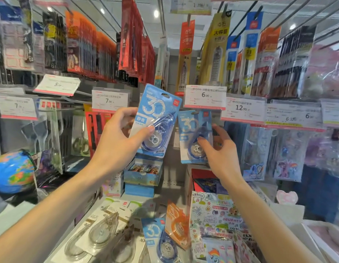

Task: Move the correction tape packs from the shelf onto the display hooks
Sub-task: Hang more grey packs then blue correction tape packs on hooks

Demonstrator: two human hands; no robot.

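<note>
My left hand (119,138) holds a blue correction tape pack (159,112) tilted in front of the display, thumb on its front. My right hand (219,150) touches a second blue pack (191,130) that hangs from a hook under the 6.00 price tag (204,96); fingers pinch its lower right edge. On the shelf (74,230) below lie another blue pack (161,240), an orange pack (177,224) and several clear-and-white packs (100,230).
Price tags line the hook rails. Scissors packs (80,141) hang at left, pen packs above, sticker sheets (286,154) at right. A globe (13,171) sits at far left. Small boxes (143,173) stand at the shelf's back, a sticker book (216,213) lies right.
</note>
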